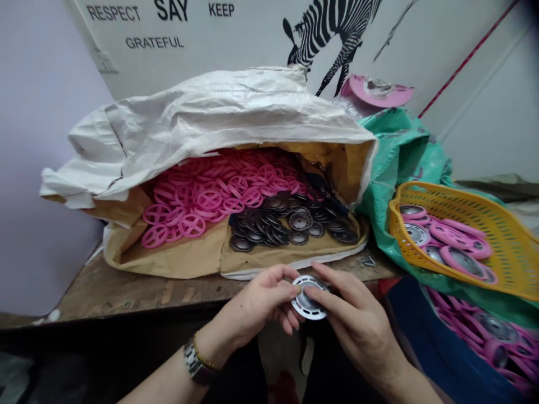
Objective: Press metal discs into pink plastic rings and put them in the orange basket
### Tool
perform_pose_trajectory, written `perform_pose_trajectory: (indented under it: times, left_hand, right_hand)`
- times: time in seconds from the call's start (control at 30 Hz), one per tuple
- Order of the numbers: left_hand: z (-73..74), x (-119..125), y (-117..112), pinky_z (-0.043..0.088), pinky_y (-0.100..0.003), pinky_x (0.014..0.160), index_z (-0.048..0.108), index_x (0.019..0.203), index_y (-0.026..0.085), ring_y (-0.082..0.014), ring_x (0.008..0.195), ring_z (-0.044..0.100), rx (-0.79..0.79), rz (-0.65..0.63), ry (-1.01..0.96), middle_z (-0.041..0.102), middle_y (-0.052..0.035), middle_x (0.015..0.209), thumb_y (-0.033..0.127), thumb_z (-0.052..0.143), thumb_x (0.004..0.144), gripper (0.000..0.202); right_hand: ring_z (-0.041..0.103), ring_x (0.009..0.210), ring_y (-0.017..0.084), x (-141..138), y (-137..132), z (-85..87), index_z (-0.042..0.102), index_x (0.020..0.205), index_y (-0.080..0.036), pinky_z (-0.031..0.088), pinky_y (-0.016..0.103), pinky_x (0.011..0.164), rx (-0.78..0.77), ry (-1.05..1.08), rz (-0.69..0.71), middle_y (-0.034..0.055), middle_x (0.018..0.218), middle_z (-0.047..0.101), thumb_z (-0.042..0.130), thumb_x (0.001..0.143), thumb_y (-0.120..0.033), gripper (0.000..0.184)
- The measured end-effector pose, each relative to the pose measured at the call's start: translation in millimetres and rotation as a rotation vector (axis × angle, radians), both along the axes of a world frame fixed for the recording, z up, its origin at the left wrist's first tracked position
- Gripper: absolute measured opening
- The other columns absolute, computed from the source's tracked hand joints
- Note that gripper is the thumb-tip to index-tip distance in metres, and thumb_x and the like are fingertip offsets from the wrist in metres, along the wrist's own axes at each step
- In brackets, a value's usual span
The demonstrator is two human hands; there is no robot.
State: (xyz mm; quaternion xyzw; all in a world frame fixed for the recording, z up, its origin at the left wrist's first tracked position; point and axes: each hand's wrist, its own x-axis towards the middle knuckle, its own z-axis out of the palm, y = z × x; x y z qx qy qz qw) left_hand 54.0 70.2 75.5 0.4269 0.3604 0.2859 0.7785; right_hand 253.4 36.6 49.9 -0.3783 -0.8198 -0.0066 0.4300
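Observation:
Between my two hands is a round silver disc (310,311) with slots around its rim, held in front of the bench edge. My left hand (269,300) pinches its left side, thumb on top and fingers beneath. On the right, my right hand (353,306) has fingertips pressed on the disc's face and edge. Beyond the hands, a large white sack (236,106) lies open on the bench. Inside it are a heap of pink spoked rings (209,199) and a pile of dark slotted discs (265,227).
To the right, a yellow basket (516,247) holds pink rings fitted with silver discs. Below it, a blue container (425,331) holds more pink pieces (467,322). A green bag (381,185) stands behind the basket. Small metal pieces (368,261) lie on the wooden bench (168,294).

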Motion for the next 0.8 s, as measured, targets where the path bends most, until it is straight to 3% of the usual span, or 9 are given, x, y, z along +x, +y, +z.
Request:
perform_pose_trajectory:
  times: [0.07, 0.13, 0.2, 0.27, 0.33, 0.4, 0.47, 0.63, 0.8]
  left_hand:
    - [3.9, -1.3, 0.7, 0.047, -0.017, 0.048, 0.052, 0.104, 0.018, -0.0091, 0.05, 0.057, 0.103, -0.028, 0.113, 0.062, 0.0017, 0.065, 0.037, 0.058, 0.087, 0.026]
    - [9.9, -6.9, 10.6, 0.048, -0.02, 0.05, 0.053, 0.103, 0.019, -0.0108, 0.054, 0.057, 0.334, -0.002, 0.302, 0.061, 0.0011, 0.068, 0.036, 0.05, 0.091, 0.022]
    - [16.9, -17.5, 30.0, 0.052, -0.027, 0.062, 0.057, 0.102, 0.018, -0.0147, 0.067, 0.061, 0.725, 0.095, 0.602, 0.065, -0.0028, 0.079, 0.032, 0.046, 0.094, 0.019]
    - [23.6, -31.6, 55.7, 0.051, -0.036, 0.084, 0.061, 0.104, 0.016, -0.0221, 0.093, 0.062, 1.186, 0.246, 1.012, 0.066, -0.0092, 0.097, 0.024, 0.048, 0.093, 0.019]
    - [28.1, -46.8, 82.3, 0.049, -0.041, 0.089, 0.064, 0.107, 0.014, -0.0279, 0.104, 0.058, 1.409, 0.218, 1.392, 0.065, -0.0136, 0.104, 0.02, 0.044, 0.094, 0.023]
    - [29.5, -60.6, 104.7, 0.05, -0.04, 0.086, 0.065, 0.106, 0.012, -0.0301, 0.104, 0.058, 1.465, 0.141, 1.647, 0.064, -0.0159, 0.104, 0.013, 0.044, 0.092, 0.025]
    - [27.4, -71.6, 120.7, 0.051, -0.039, 0.082, 0.067, 0.102, 0.012, -0.0301, 0.101, 0.059, 1.463, 0.092, 1.733, 0.065, -0.0165, 0.1, 0.007, 0.045, 0.088, 0.027]
    - [17.7, -85.6, 138.3, 0.051, -0.037, 0.081, 0.066, 0.105, 0.012, -0.0288, 0.101, 0.061, 1.475, 0.053, 1.743, 0.065, -0.0168, 0.103, 0.006, 0.044, 0.088, 0.028]
    - [16.9, -90.9, 138.8, 0.05, -0.034, 0.078, 0.064, 0.104, 0.014, -0.0267, 0.098, 0.063, 1.493, 0.029, 1.741, 0.064, -0.0152, 0.107, 0.004, 0.044, 0.087, 0.028]
  right_hand:
    - [0.06, 0.108, 0.022, 0.8, -1.6, 0.3, 0.066, 0.119, -0.024, 0.052, 0.038, 0.089, 0.011, 0.021, 0.023, 0.0107, 0.124, 0.066, 0.052, 0.089, -0.001, 0.04]
    - [0.063, 0.099, 0.02, 0.8, -4.8, 1.2, 0.066, 0.115, -0.022, 0.053, 0.035, 0.085, -0.03, 0.09, 0.035, 0.0081, 0.109, 0.072, 0.054, 0.089, -0.003, 0.034]
    - [0.064, 0.09, 0.018, -0.5, -9.6, 1.7, 0.066, 0.11, -0.022, 0.054, 0.03, 0.079, -0.109, 0.187, 0.019, 0.0048, 0.096, 0.073, 0.057, 0.089, -0.007, 0.028]
    - [0.066, 0.084, 0.017, -2.2, -15.6, 0.1, 0.067, 0.106, -0.024, 0.055, 0.027, 0.074, -0.217, 0.275, -0.029, 0.0025, 0.09, 0.072, 0.058, 0.09, -0.012, 0.022]
    - [0.068, 0.084, 0.017, -3.5, -22.0, -4.6, 0.068, 0.104, -0.026, 0.056, 0.025, 0.073, -0.327, 0.341, -0.081, 0.0015, 0.091, 0.073, 0.059, 0.091, -0.018, 0.018]
    - [0.069, 0.085, 0.018, -4.1, -27.9, -12.1, 0.069, 0.104, -0.027, 0.056, 0.024, 0.073, -0.433, 0.384, -0.125, 0.0015, 0.093, 0.074, 0.06, 0.091, -0.024, 0.016]
    - [0.07, 0.084, 0.019, -4.4, -33.1, -20.3, 0.071, 0.1, -0.026, 0.057, 0.024, 0.073, -0.521, 0.417, -0.155, 0.0021, 0.093, 0.074, 0.061, 0.09, -0.03, 0.015]
    - [0.07, 0.082, 0.019, -7.2, -41.8, -32.9, 0.072, 0.093, -0.026, 0.056, 0.022, 0.073, -0.671, 0.469, -0.135, 0.0012, 0.088, 0.074, 0.058, 0.091, -0.036, 0.018]
    - [0.069, 0.078, 0.018, -11.8, -44.0, -29.4, 0.073, 0.088, -0.025, 0.055, 0.021, 0.069, -0.778, 0.507, -0.131, 0.0008, 0.083, 0.074, 0.058, 0.09, -0.042, 0.023]
